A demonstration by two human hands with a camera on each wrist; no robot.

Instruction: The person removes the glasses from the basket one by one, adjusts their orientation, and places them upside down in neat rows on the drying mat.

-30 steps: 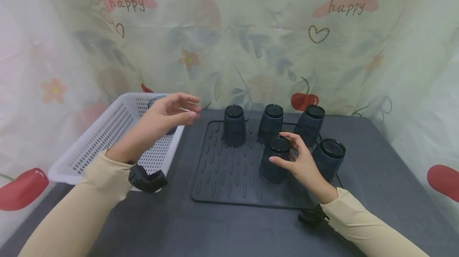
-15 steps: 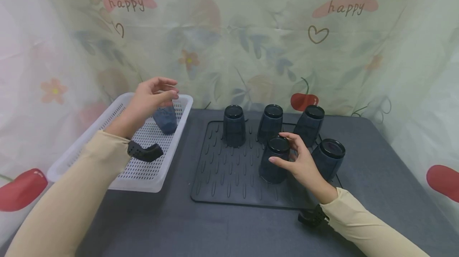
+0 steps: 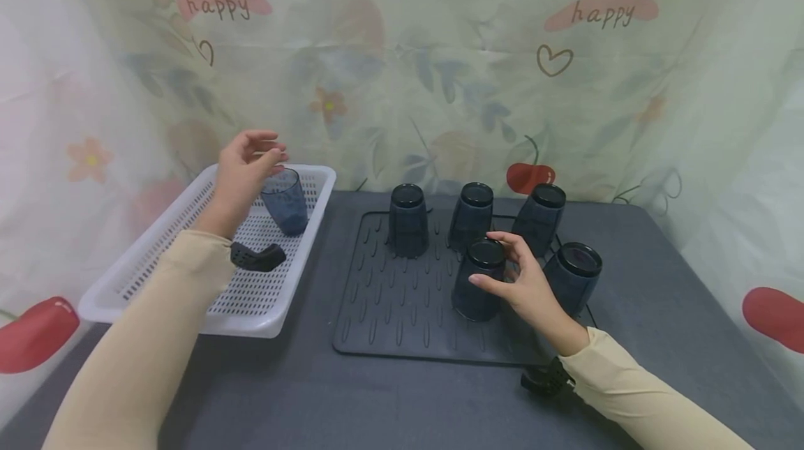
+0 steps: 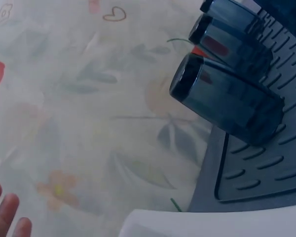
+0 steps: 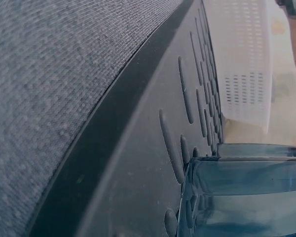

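In the head view my right hand (image 3: 530, 289) grips a dark blue drinking glass (image 3: 477, 293), thumb at the near side and fingers at the far side close to its base. This glass stands upside down on a black ridged drying mat (image 3: 396, 324); the right wrist view shows a glass (image 5: 246, 197) at close range. My left hand (image 3: 241, 174) hovers over the white basket (image 3: 292, 296) with loosely bent fingers and holds nothing. Just right of it, one blue glass (image 3: 285, 206) stands in the basket, mouth up. Only fingertips (image 4: 7, 210) show in the left wrist view.
Several more upside-down glasses stand on the mat: one at the back left (image 3: 409, 223), one at the back middle (image 3: 471, 220), others at the right (image 3: 573, 279). A patterned curtain (image 3: 402, 87) hangs behind the grey table (image 3: 301, 387).
My left hand has moved left, from the basket's right side to over its back part, uncovering the glass in it. The right hand has stayed on its glass.
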